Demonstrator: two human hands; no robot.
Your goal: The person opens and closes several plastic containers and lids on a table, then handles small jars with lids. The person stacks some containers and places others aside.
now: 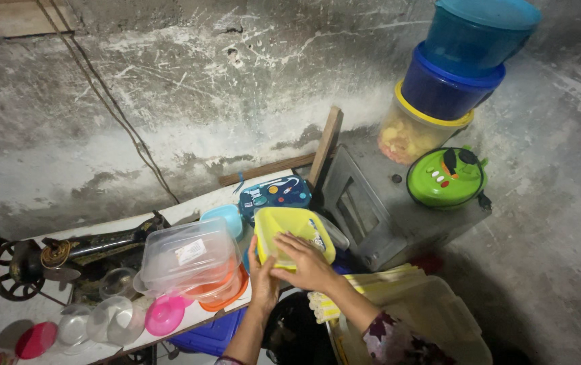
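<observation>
My left hand [261, 282] and my right hand [306, 261] both grip a yellow-green plastic box [292, 230] at its near edge, holding it above the table's right end. The box is open at the top and tilted toward me. A clear lidded tub [188, 257] stands just left of it, stacked on an orange-rimmed container [226, 295]. A dark blue patterned lunch box [275, 193] and a light blue bowl [226, 218] lie right behind the yellow-green box.
An old black sewing machine [67, 253] sits at the table's left. Pink lid [164, 315], red lid [36, 339] and clear cups [111, 318] lie in front. Stacked blue and yellow tubs [452, 74] and a green lidded container [446, 177] stand on a grey stand [385, 216]. A clear bin [425, 318] is below right.
</observation>
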